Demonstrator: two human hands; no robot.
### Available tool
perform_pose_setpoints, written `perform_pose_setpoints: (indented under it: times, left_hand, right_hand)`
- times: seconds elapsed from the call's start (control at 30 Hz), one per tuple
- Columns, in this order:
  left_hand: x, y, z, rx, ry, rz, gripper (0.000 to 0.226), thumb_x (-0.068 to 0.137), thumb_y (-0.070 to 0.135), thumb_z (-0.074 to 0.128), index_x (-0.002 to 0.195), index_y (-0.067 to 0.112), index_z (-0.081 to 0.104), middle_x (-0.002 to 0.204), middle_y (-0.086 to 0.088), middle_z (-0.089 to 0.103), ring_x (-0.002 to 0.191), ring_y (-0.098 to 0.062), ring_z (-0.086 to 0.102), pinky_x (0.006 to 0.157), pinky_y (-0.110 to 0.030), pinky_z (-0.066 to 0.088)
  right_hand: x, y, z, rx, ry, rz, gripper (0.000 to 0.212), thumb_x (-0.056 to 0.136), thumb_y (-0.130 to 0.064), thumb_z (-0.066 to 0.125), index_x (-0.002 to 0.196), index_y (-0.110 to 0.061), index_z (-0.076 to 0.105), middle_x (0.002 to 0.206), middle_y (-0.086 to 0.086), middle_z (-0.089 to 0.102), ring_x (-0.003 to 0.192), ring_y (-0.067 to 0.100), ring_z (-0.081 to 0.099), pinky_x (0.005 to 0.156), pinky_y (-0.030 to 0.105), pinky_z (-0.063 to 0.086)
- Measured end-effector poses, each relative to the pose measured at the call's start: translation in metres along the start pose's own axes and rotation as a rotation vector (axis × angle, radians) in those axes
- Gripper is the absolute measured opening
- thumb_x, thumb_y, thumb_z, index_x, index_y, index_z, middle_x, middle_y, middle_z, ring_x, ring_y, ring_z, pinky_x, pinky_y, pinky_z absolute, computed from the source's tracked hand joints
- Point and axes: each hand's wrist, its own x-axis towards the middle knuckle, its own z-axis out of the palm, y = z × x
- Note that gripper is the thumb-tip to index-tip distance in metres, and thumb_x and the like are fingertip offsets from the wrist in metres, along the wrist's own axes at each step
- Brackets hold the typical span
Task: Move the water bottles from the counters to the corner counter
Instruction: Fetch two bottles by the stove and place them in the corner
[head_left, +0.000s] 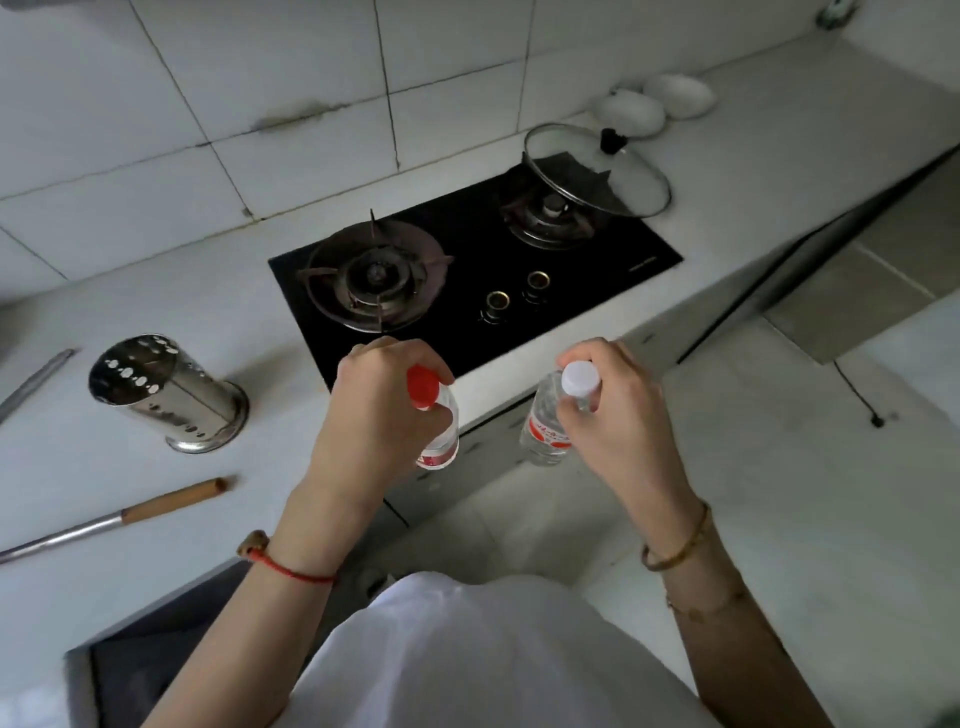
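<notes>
Nearest: white garment of the person, bottom centre; both forearms reach forward from it, a red cord at the left wrist, bangles at the right.

Left hand (379, 410): closed round the neck of the red-cap bottle (439, 431). Bottle hangs upright, long axis vertical, clear of any surface, over the counter's front edge.

Right hand (613, 410): fingers pinched round the neck of the white-cap bottle (550, 431). Also upright and carried in the air, over the floor just off the counter edge.

The two bottles hang side by side, apart, at about the same height.

Counter (234, 322), left part: a knife (119, 519) with a wooden handle lies flat; beyond it stands a perforated steel holder (166, 395). A second blade shows at the far left edge.

Middle: black hob (571, 291) with two burners, directly ahead of the hands.

Farther right: a glass lid (597, 171) propped over the right burner; two white bowls (654, 106) behind it, by the tiled wall.

Judgement: both bottles are in transit. The counter bends at the left, which may be the corner counter; if so, it lies left of the hands and the left hand is nearer. Keeping each bottle vertical suits setting it down on its base.
</notes>
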Motion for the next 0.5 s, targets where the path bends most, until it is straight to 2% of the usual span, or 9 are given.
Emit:
perform_pose_setpoints:
  times: [0.1, 0.17, 0.3, 0.5]
  left_hand:
    - [0.002, 0.036, 0.031, -0.034, -0.044, 0.048, 0.033, 0.058, 0.005, 0.071, 0.083, 0.027, 0.07, 0.089, 0.007, 0.065, 0.089, -0.017, 0.058, 0.069, -0.017, 0.041]
    - [0.005, 0.059, 0.051, -0.048, -0.072, 0.082, 0.032, 0.059, 0.005, 0.071, 0.083, 0.027, 0.07, 0.09, 0.007, 0.065, 0.089, -0.015, 0.059, 0.069, -0.015, 0.043]
    - [0.01, 0.106, 0.09, -0.083, -0.135, 0.136, 0.032, 0.059, 0.005, 0.071, 0.081, 0.028, 0.07, 0.089, 0.006, 0.065, 0.087, -0.014, 0.059, 0.066, -0.014, 0.043]
    - [0.025, 0.17, 0.141, -0.103, -0.25, 0.251, 0.031, 0.06, 0.006, 0.071, 0.082, 0.028, 0.069, 0.088, 0.009, 0.062, 0.08, -0.013, 0.06, 0.064, -0.02, 0.049]
  right_hand:
    - [-0.009, 0.036, -0.033, -0.014, 0.064, 0.037, 0.03, 0.069, -0.003, 0.063, 0.094, -0.02, 0.058, 0.095, -0.001, 0.061, 0.08, 0.012, 0.056, 0.068, 0.021, 0.045]
    - [-0.014, 0.059, -0.054, -0.02, 0.098, 0.071, 0.03, 0.068, -0.003, 0.062, 0.094, -0.019, 0.059, 0.095, -0.002, 0.06, 0.08, 0.013, 0.057, 0.07, 0.022, 0.045]
    - [-0.026, 0.103, -0.092, -0.05, 0.116, 0.143, 0.029, 0.069, -0.005, 0.062, 0.095, -0.018, 0.059, 0.095, -0.001, 0.059, 0.077, 0.011, 0.053, 0.066, 0.004, 0.036]
    - [-0.038, 0.157, -0.137, -0.045, 0.19, 0.261, 0.031, 0.07, -0.005, 0.064, 0.099, -0.014, 0.059, 0.097, 0.004, 0.059, 0.082, 0.016, 0.057, 0.066, 0.003, 0.039]
